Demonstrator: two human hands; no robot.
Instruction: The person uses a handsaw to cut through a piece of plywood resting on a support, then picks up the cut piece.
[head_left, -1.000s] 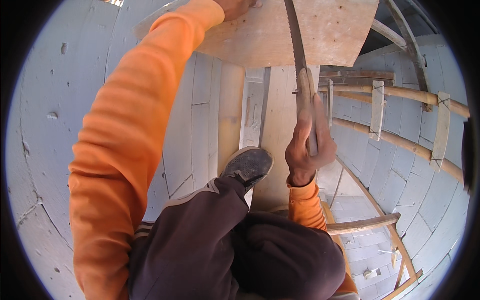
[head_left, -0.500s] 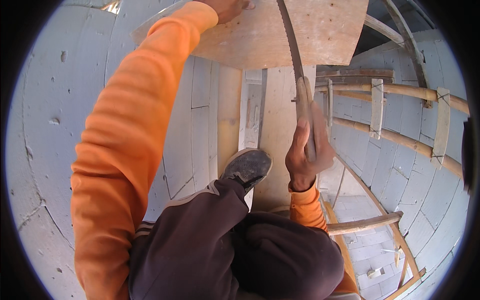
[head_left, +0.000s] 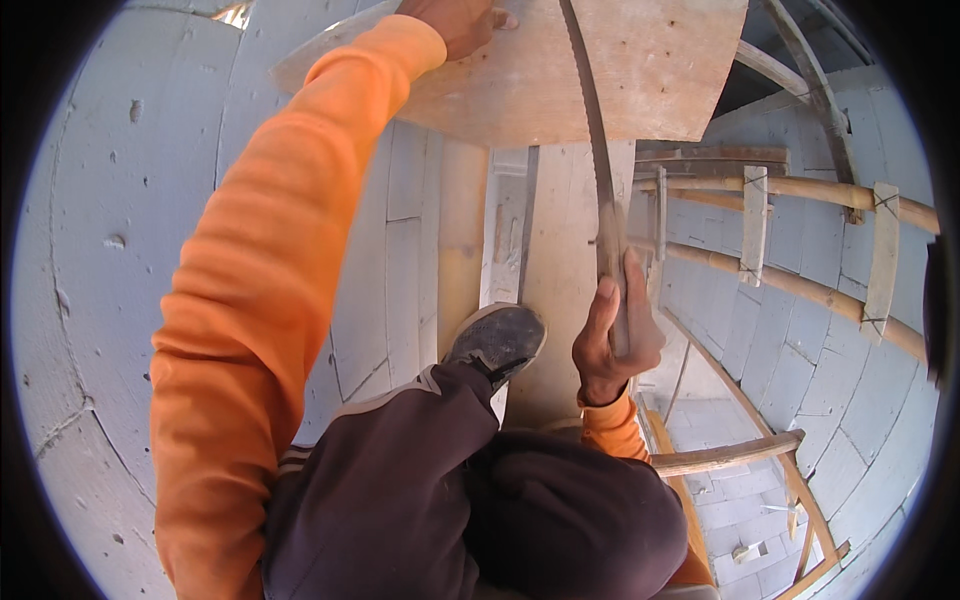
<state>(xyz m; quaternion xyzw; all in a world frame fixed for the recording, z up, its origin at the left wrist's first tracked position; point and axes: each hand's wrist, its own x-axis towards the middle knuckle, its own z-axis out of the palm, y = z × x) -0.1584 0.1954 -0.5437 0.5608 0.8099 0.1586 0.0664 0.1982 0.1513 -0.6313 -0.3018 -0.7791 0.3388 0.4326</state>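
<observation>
A plywood board (head_left: 660, 75) lies across the top of the head view. My left hand (head_left: 455, 22) rests on its upper left part, a digit stretched out along the surface. The upper edge of the view cuts off some of its fingers. On the right, my right hand (head_left: 605, 345) is closed around the wooden handle of a handsaw (head_left: 592, 120). The saw's dark toothed blade runs up across the board and out of the view, so its tip is hidden. Whether the teeth sit in a cut cannot be made out.
Beneath the board a pale plank (head_left: 565, 220) runs toward me, with my shoe (head_left: 500, 335) on it. A grey block wall (head_left: 110, 300) stands on the left. To the right are bamboo rails (head_left: 810, 287) with tied slats and a wooden crosspiece (head_left: 725, 453) above a lower floor.
The saw and my right hand have moved back toward me. My left hand remains on the board, and the whole view has shifted slightly.
</observation>
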